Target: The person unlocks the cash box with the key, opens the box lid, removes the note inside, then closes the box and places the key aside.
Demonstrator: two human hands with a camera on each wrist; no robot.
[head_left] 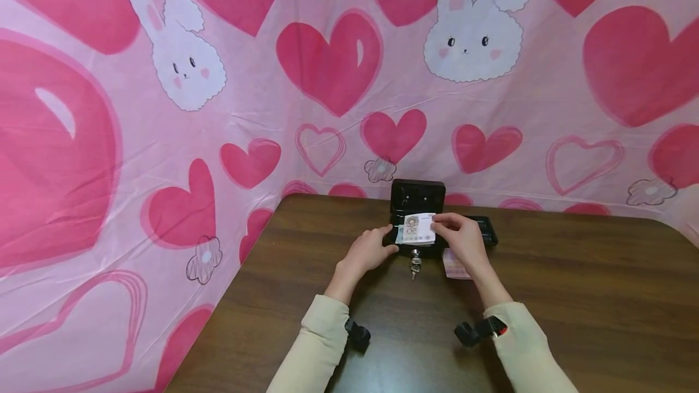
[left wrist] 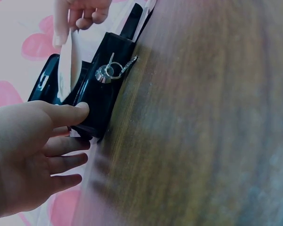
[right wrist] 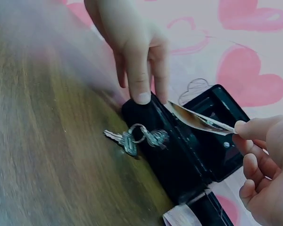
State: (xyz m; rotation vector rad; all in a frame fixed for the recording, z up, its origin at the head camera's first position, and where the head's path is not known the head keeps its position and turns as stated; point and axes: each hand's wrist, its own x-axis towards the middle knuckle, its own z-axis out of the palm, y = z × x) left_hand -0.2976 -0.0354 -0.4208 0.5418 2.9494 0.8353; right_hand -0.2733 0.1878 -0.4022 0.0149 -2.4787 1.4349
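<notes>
Over the black cash box (head_left: 417, 199), a seemingly greenish banknote (head_left: 419, 229).

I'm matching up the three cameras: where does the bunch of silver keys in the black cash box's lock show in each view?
Head: silver keys hang at centre, below the black cash box.
Left wrist: upper left of centre.
Right wrist: left of centre.
Shared landmark: the banknote held over the box.

Camera on my head looks forward and down over the table (head_left: 573, 296) from farther back, while each wrist camera sits close, low along the wood, both sharing the black box (left wrist: 101, 101) and its keys (right wrist: 134, 137).
</notes>
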